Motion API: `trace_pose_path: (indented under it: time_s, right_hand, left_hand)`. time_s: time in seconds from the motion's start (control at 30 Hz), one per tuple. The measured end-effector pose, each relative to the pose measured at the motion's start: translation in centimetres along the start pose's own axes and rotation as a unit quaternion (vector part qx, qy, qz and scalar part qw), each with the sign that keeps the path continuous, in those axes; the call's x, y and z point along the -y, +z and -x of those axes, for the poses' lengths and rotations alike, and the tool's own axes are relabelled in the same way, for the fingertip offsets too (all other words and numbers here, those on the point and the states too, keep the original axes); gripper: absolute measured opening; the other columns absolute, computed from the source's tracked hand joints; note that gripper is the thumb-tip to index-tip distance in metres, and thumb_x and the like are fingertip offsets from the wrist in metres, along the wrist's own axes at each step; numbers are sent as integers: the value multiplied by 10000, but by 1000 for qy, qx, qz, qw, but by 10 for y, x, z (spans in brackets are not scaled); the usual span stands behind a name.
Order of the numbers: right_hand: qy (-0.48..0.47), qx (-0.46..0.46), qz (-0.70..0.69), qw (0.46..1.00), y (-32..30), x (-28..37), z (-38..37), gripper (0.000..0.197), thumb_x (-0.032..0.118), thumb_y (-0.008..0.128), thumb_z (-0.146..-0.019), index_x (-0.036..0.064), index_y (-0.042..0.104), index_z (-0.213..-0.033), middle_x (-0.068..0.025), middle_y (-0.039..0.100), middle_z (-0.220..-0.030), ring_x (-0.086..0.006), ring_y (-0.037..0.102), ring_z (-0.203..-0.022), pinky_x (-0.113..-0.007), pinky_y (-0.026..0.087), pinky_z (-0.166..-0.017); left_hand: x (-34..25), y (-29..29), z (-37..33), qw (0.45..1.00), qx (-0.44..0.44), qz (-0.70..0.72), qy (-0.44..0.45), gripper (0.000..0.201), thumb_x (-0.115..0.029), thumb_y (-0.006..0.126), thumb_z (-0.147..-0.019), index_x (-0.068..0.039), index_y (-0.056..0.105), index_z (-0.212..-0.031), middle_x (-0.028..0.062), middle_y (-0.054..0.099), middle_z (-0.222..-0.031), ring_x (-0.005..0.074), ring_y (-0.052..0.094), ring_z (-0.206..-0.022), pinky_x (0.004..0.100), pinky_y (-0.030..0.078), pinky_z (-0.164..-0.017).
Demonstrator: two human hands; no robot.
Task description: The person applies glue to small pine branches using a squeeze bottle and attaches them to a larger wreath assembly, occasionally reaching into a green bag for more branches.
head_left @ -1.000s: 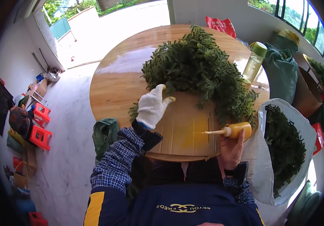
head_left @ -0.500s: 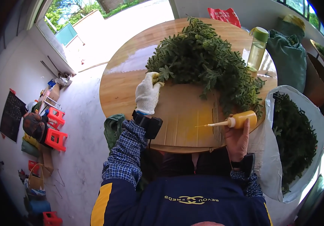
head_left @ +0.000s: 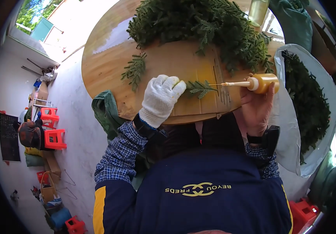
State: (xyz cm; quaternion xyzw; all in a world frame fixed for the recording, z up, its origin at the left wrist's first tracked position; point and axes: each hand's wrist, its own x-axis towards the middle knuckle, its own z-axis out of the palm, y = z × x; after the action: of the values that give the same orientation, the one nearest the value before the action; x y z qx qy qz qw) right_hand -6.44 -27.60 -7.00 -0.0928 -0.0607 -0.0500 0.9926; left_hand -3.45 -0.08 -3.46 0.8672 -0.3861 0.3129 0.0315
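In a white knitted glove, my left hand (head_left: 161, 97) is closed on a small green artificial pine sprig (head_left: 200, 89), its needles sticking out to the right over the cardboard. My bare right hand (head_left: 257, 106) grips a squeeze bottle (head_left: 264, 83) of yellow-orange liquid, held on its side. The bottle's long thin nozzle points left, and its fine tip meets or nearly meets the sprig's end. Beneath both lies a cardboard sheet (head_left: 183, 102) with a yellow stain. Another sprig (head_left: 135, 71) lies on the wood to the left. A big heap of pine sprigs (head_left: 191, 23) covers the far side.
The round wooden table (head_left: 97, 74) carries a clear bottle (head_left: 258, 13) at the far right. A white sack (head_left: 292, 128) full of greenery stands close to my right arm. Green cloth (head_left: 106, 109) hangs at the table's left edge. Red stools (head_left: 54, 139) and a person (head_left: 31, 132) are farther left.
My left hand has come from the heap toward me with a sprig, up to the nozzle. A separate sprig now shows on the table's left. The view has tilted downward.
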Motion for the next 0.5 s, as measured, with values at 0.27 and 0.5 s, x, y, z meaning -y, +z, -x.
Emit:
trace_pose_path:
  time_s: [0.27,0.5]
  right_hand:
    - [51,-8,-36,998,40,-38,1,419,368,515,-923,11,484,-1140,-178,569,-1122,-317,538,-1070,-528,346,-1037]
    - [105,-76,-35,991,33,-69,9,414,392,517,-918,34,498,-1125,-150,589,-1081,-288,538,-1078,-570,317,-1038]
  left_hand:
    - [-10,-8,0,998,-60,-4,-27,290,-86,626,-653,-109,633,-942,40,593,-903,214,558,-785,325,449,-652]
    - [-17,-8,15,998,-30,1,-57,239,-98,666,-703,-103,649,-941,46,616,-907,217,571,-789,330,459,-657]
